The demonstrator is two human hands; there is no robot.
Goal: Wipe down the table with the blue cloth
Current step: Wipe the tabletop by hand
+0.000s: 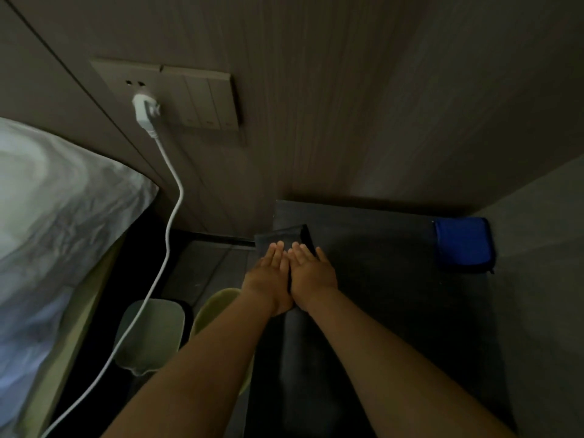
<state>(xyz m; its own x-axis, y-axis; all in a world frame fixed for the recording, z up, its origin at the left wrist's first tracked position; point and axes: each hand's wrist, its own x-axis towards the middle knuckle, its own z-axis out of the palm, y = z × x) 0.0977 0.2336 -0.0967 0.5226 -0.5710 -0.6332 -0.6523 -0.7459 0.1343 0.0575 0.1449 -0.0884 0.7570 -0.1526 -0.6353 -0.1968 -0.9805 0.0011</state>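
1. Two bare arms reach in from the bottom edge, the left forearm and the right forearm drawing together toward the wrists.
2. The left hand and the right hand lie side by side, touching along their inner edges, backs up.
3. Both hands are flat with straight fingers and grip nothing; their fingertips rest on a dark folded piece at the far left corner of the tabletop. The dim light hides what that piece is.
4. The blue cloth lies folded in the far right corner of the tabletop, against the side panel, well apart from both hands and touched by neither.
5. Behind the tabletop rises a wood-grain wall with a socket plate and, just beside it, a switch panel.
6. A white plug sits in the socket, and its white cable hangs down and runs off toward the bottom left.
7. Left of the cable is a bed with pale, crumpled bedding.
8. On the floor left of the tabletop sit a pale green rounded thing and a yellow-green rounded thing, the second partly hidden by the left forearm.
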